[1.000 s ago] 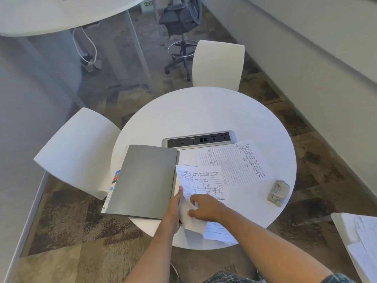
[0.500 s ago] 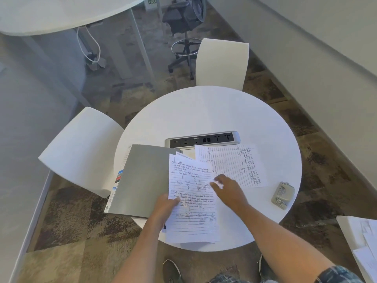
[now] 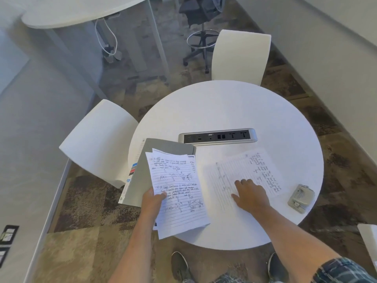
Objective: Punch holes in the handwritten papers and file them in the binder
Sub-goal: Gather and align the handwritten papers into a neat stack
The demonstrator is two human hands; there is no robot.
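My left hand (image 3: pixel 152 201) grips a small stack of handwritten lined papers (image 3: pixel 177 190) by its left edge, lifted over the near edge of the round white table (image 3: pixel 234 107). The stack partly covers the closed grey binder (image 3: pixel 161 152), which lies at the table's left side. My right hand (image 3: pixel 251 196) rests flat, fingers spread, on another handwritten sheet (image 3: pixel 244 172) lying on the table. A grey hole punch (image 3: pixel 301 198) sits at the table's right edge, to the right of that sheet and apart from both hands.
A silver power and socket strip (image 3: pixel 217 136) runs across the table's middle. White chairs stand at the left (image 3: pixel 98 139) and at the far side (image 3: pixel 240 56). More paper lies on a surface at the lower right (image 3: pixel 369 240). My shoes show under the table edge.
My left hand lifted the stack of papers up and over the binder. My right hand let go of the stack and moved right onto the other sheet, which now looks blurred.
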